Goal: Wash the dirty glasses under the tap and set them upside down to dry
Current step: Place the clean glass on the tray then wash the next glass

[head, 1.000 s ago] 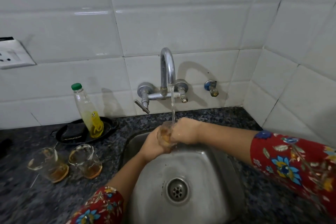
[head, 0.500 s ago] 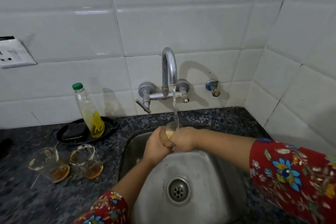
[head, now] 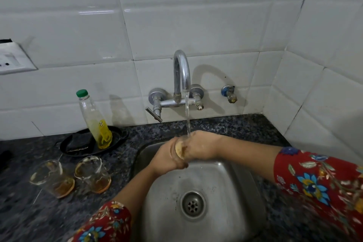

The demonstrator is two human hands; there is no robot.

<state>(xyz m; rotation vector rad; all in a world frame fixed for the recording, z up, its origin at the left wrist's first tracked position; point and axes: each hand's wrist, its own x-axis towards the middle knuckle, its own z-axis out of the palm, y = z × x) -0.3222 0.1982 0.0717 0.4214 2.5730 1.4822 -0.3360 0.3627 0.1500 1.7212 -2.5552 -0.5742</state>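
White tiled wall [head: 176,15] behind, dark stone counter [head: 29,218] round steel sink [head: 231,179]. Tap [head: 181,70] ran; water [head: 187,116] fell on glass [head: 179,150] held over sink. Left hand [head: 167,160] gripped glass from below, right hand [head: 200,147] curled over its top. Step: rinsing this glass. Dirty glass [head: 53,178] and second dirty glass [head: 92,175] stood on counter, left of sink. Next, likely: tip water out, set glass mouth down, gently, because wet glass slips.

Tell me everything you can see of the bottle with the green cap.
The bottle is clear plastic, with a green screw cap and a yellow label. Yellow liquid fills roughly its lower third; the walls above look cloudy. It stands in a shallow black tray on the speckled counter, left of the sink.
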